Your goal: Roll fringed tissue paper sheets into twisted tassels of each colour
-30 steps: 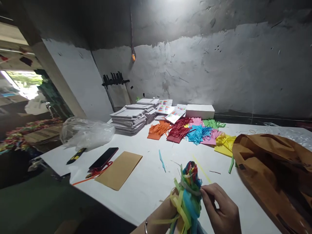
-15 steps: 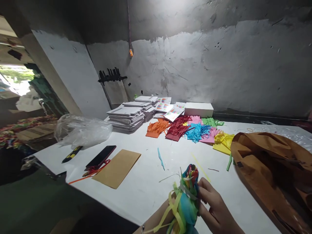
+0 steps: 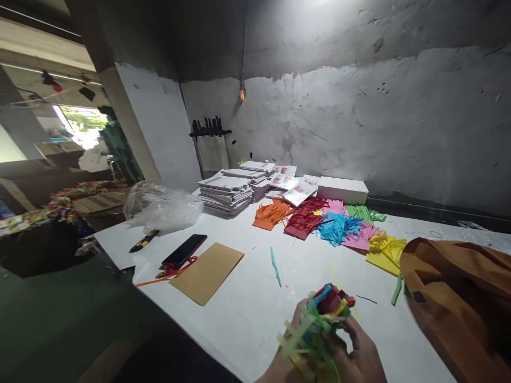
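Note:
A bundle of tissue paper strips (image 3: 315, 340), mostly green and yellow, is held over the front of the white table (image 3: 247, 330). Its rolled top end, turned upward, shows blue, red, dark red and yellow layers. My left hand (image 3: 296, 318) is closed around the bundle's left side, partly hidden by hanging strips. On the other side, the fingers of my right hand (image 3: 355, 348) press against it just below the top. Somewhat blurred, the fingertips do not show fully.
Fringed paper stacks, including orange (image 3: 271, 214) and blue (image 3: 337, 227), lie towards the back. A brown bag (image 3: 451, 276) stands at right. Leftward are a brown envelope (image 3: 207, 274), a phone (image 3: 186, 250), a cutter (image 3: 144, 241), a plastic bag (image 3: 163, 207) and white stacks (image 3: 225, 194).
The bundle's top end has tipped so its layered colours face me more. My left fingers now show beside it, and my right hand has shifted its hold. The view has swung left.

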A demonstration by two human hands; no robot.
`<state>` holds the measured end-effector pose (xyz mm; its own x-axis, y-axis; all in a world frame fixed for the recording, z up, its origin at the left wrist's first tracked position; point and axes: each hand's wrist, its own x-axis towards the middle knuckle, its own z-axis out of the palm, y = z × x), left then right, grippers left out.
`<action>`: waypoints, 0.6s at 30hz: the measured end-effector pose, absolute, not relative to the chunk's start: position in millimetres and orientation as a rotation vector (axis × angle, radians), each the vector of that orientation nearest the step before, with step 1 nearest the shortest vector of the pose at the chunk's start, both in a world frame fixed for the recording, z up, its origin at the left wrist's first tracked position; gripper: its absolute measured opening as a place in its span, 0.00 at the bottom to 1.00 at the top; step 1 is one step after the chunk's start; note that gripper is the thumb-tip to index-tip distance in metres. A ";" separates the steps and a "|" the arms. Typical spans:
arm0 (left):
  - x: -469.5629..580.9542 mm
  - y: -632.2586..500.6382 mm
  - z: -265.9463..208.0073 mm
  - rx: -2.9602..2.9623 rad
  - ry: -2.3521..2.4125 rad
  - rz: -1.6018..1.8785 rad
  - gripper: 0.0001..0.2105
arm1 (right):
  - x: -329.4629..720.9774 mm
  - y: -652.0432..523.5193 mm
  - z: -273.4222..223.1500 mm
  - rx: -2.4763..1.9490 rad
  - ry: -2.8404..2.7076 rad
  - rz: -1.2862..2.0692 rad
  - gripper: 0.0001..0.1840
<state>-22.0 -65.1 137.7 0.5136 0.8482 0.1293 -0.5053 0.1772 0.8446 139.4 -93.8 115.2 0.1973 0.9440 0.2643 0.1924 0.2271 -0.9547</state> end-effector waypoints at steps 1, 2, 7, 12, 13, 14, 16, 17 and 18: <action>-30.3 -65.7 136.8 1.016 0.400 0.950 0.34 | 138.5 -92.4 117.6 -1.217 -1.221 0.880 0.27; -40.7 -65.5 136.2 1.049 0.378 0.883 0.39 | 139.6 -91.0 120.1 -1.187 -1.169 0.995 0.28; -85.3 -56.1 137.7 1.289 0.398 0.773 0.41 | 157.4 -86.6 124.4 -1.056 -0.981 1.315 0.30; -48.4 -64.6 130.8 1.048 0.276 0.988 0.47 | 151.0 -84.6 115.2 -1.180 -1.312 1.083 0.29; -36.5 -67.2 127.2 0.958 0.245 1.007 0.43 | 149.0 -85.1 113.3 -1.272 -1.381 0.855 0.30; -26.0 -69.2 123.0 0.866 0.230 1.025 0.37 | 147.3 -86.2 111.6 -1.361 -1.431 0.585 0.31; -11.2 -71.4 114.0 0.699 0.232 1.064 0.29 | 143.5 -90.1 108.5 -1.435 -1.487 0.076 0.33; -6.9 -72.1 109.7 0.638 0.230 1.079 0.27 | 140.2 -92.6 106.4 -1.414 -1.531 -0.100 0.34; -4.2 -72.9 105.9 0.603 0.221 1.096 0.27 | 135.4 -95.1 103.4 -1.377 -1.597 -0.213 0.35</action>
